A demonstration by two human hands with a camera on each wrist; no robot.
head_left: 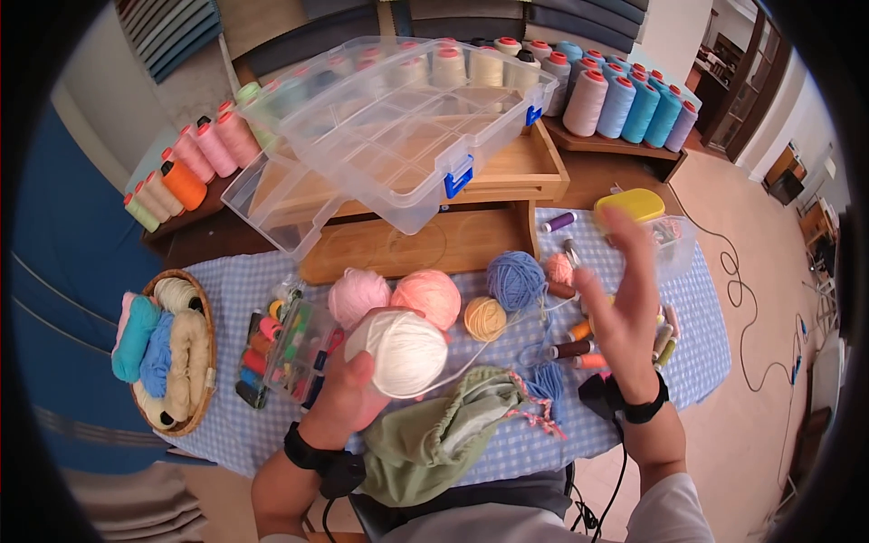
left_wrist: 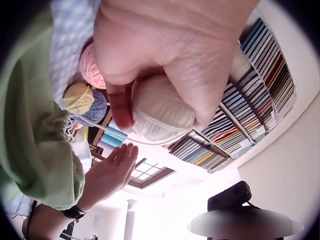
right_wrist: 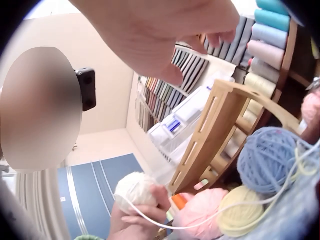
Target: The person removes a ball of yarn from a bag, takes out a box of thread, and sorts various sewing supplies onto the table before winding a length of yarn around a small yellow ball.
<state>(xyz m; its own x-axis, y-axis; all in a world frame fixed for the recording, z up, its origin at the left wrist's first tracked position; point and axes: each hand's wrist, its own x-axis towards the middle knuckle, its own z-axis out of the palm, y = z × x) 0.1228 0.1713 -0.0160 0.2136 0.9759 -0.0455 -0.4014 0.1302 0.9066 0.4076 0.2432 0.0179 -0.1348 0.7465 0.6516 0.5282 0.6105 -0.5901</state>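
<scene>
My left hand (head_left: 339, 396) grips a white yarn ball (head_left: 398, 353) above the table's front, thumb on the near side; in the left wrist view the fingers wrap round the ball (left_wrist: 162, 110). From it a white strand (right_wrist: 172, 227) runs rightward past the yellow ball (right_wrist: 241, 211) in the right wrist view. Raised over the table's right side, my right hand (head_left: 625, 317) has its fingers apart with nothing visibly held. A green drawstring bag (head_left: 434, 434) lies below the white ball. Pink (head_left: 359, 297), coral (head_left: 425, 299) and blue (head_left: 516, 281) balls sit behind.
A clear divided box (head_left: 389, 136) lies over wooden trays (head_left: 389, 249) at the back. At left are a yarn basket (head_left: 210, 362) and a small clear case (head_left: 303, 348). Several thread spools, a yellow-lidded container (head_left: 631, 205) and a blue yarn bundle (head_left: 546, 381) lie at right.
</scene>
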